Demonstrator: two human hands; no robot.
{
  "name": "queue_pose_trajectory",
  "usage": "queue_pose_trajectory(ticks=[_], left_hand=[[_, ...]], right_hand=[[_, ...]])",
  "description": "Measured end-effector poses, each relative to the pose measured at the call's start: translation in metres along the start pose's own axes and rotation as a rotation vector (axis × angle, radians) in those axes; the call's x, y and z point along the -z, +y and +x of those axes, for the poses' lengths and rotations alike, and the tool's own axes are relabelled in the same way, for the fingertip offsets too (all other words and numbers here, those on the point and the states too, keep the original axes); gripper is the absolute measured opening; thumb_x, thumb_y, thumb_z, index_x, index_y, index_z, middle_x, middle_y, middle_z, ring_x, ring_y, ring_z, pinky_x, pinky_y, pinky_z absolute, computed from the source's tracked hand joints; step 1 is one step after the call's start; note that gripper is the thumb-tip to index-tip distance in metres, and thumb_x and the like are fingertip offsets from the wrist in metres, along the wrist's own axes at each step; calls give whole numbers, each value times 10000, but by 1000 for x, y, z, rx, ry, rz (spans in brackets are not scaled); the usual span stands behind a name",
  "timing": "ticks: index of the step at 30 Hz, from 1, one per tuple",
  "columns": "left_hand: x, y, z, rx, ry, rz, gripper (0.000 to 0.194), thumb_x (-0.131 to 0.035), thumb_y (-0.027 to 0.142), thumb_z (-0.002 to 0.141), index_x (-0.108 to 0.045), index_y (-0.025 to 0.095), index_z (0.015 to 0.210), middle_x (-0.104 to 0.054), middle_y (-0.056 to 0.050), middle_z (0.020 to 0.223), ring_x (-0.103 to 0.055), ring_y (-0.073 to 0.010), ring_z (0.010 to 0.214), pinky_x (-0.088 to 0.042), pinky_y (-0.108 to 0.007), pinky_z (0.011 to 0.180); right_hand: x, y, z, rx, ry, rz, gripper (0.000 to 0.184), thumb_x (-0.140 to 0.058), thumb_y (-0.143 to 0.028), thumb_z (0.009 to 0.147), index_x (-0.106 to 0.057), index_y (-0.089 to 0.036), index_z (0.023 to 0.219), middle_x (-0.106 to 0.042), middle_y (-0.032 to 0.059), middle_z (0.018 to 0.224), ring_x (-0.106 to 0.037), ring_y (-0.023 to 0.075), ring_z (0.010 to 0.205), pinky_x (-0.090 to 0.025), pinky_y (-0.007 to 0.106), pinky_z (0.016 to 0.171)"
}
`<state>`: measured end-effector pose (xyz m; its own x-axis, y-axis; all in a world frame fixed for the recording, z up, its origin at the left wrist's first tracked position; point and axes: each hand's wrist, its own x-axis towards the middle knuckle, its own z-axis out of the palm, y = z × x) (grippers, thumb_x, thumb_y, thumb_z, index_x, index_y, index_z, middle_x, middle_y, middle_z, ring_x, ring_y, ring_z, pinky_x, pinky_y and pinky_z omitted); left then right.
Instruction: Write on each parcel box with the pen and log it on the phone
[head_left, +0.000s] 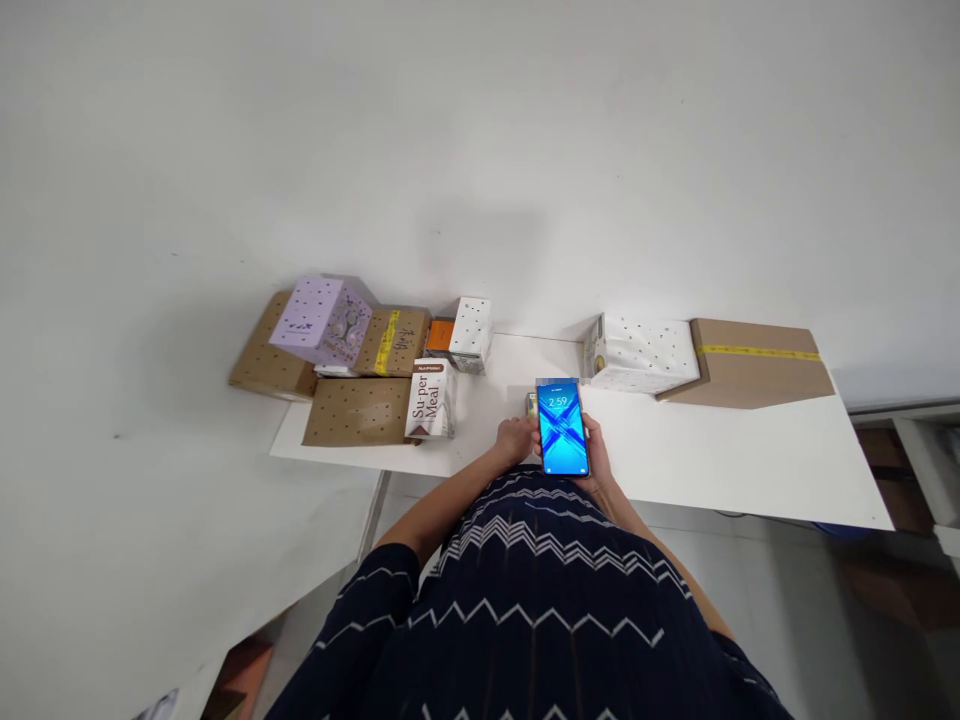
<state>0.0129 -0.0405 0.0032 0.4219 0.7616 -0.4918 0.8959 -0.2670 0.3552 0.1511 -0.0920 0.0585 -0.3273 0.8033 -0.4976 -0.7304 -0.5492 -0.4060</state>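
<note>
A smartphone point(564, 430) with a lit blue lock screen showing 2:59 is held upright in front of my body. My right hand point(598, 455) grips it from the right side and below. At its left edge, my left hand point(515, 440) is closed with curled fingers, very near or touching the phone; whether it holds anything is hidden. Just behind the phone a small box point(532, 404) stands on the white table point(757, 455), mostly covered by the phone and my hand.
On the left sit several cartons: a purple box point(311, 315), brown boxes point(358, 412), a white Su-per Meal box point(431, 400), an orange box point(440, 336) and a white dotted box point(471, 325). A white package point(645, 350) and long brown carton point(761, 365) stand right, against the wall.
</note>
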Motion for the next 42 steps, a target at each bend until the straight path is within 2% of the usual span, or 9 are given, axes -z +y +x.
queue_pose_trajectory(ticks=[4,7,11,15,23,27,31,38,42], left_hand=[[-3,-1,-1,-62,46,72,403,-383,379,921,-417,309,1317,-602,-88,1157,-567,-258,1031,-412,-400,857],[-6,-5,-1,-71,57,99,404,-394,372,916,-414,322,1316,-600,-85,1141,-565,-257,1016,-414,-402,850],[-7,-10,-4,-48,84,88,410,-395,362,911,-417,337,1320,-559,-86,1151,-533,-262,1026,-421,-411,848],[-4,-9,-9,-26,142,65,442,-461,487,863,-467,343,1281,-461,-89,1186,-488,-270,1044,-443,-392,822],[1,11,4,-1,159,64,657,-475,650,782,-431,230,1285,-347,-153,1294,-451,-325,1073,-434,-452,839],[1,24,23,93,129,61,846,-531,692,713,-262,268,1394,-233,-194,1397,-458,-377,1092,-423,-476,831],[0,26,29,117,88,32,874,-607,564,705,-201,282,1426,-262,-202,1375,-488,-374,1075,-418,-464,843],[7,-12,1,184,115,39,801,-619,397,702,-268,328,1419,-371,-174,1300,-498,-371,1059,-421,-463,844],[11,-48,-11,295,277,145,677,-537,281,791,-309,271,1427,-299,-208,1423,-438,-411,1162,-350,-545,915]], right_hand=[[37,-18,-7,293,357,-244,547,-508,-541,789,-543,-179,1198,-680,77,904,-651,218,773,-538,339,641],[81,-30,-14,470,764,-755,607,-564,-499,762,-493,-216,1294,-645,44,931,-616,190,806,-496,316,726],[137,-32,-19,282,1113,-1495,631,-525,-450,794,-442,-193,1365,-587,136,1070,-536,289,1024,-415,430,877],[171,-18,-19,187,1290,-1840,617,-502,-433,826,-414,-195,1389,-453,213,1256,-460,374,1128,-373,519,891],[170,-11,-11,126,1307,-1881,627,-482,-475,853,-384,-174,1394,-360,222,1362,-372,386,1217,-346,505,923],[147,-11,2,98,1037,-1944,521,-421,-471,896,-483,-137,1291,-491,197,1224,-481,320,1134,-370,424,915],[128,-2,26,9,848,-1954,462,-394,-458,917,-498,-125,1219,-531,175,1148,-585,254,990,-416,329,823],[123,5,49,-95,758,-2017,252,-383,-277,932,-491,-131,1108,-574,143,1053,-608,222,931,-403,288,747],[125,5,49,-84,742,-2000,225,-378,-246,928,-490,-128,1083,-602,143,1004,-603,224,931,-391,284,738]])
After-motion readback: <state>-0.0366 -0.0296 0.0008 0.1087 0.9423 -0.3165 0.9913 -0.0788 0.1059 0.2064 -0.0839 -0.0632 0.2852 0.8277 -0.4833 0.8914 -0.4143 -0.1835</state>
